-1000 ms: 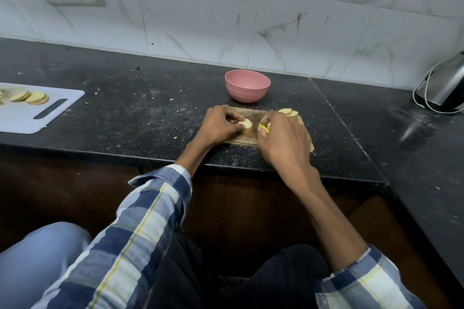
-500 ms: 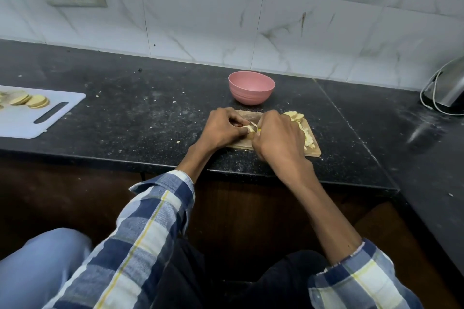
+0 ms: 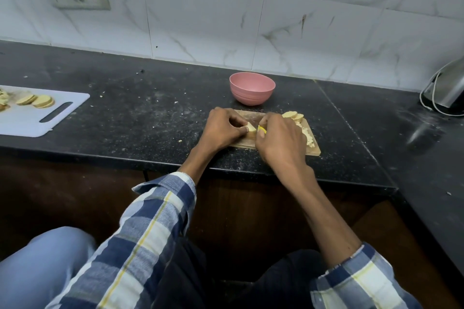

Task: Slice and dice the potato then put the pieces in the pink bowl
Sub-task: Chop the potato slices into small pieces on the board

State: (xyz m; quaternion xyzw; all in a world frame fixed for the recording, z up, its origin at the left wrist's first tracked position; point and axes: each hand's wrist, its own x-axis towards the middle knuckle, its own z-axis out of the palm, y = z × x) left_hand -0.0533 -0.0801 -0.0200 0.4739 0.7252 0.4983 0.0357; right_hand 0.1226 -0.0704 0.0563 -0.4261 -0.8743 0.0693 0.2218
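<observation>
A small wooden cutting board [image 3: 315, 151] lies near the counter's front edge. My left hand [image 3: 223, 129] pinches a pale potato piece [image 3: 251, 130] on it. My right hand [image 3: 281, 142] is closed around a knife with a yellow handle [image 3: 262, 129], of which only a sliver shows; the blade is hidden. Round potato slices [image 3: 293, 116] and a heap of diced bits [image 3: 309, 138] sit on the board's right side. The pink bowl [image 3: 252, 88] stands just behind the board, and I see nothing inside it.
A white plastic cutting board [image 3: 37, 120] with more potato slices [image 3: 35, 101] lies at far left. A metal appliance with a white cord [image 3: 444, 93] stands at the right. The black counter [image 3: 150, 113] is dusted with crumbs; its front edge runs just below my wrists.
The camera view has shifted slightly. Both hands stay together over the potato piece on the board, with only small movements of the knife hand.
</observation>
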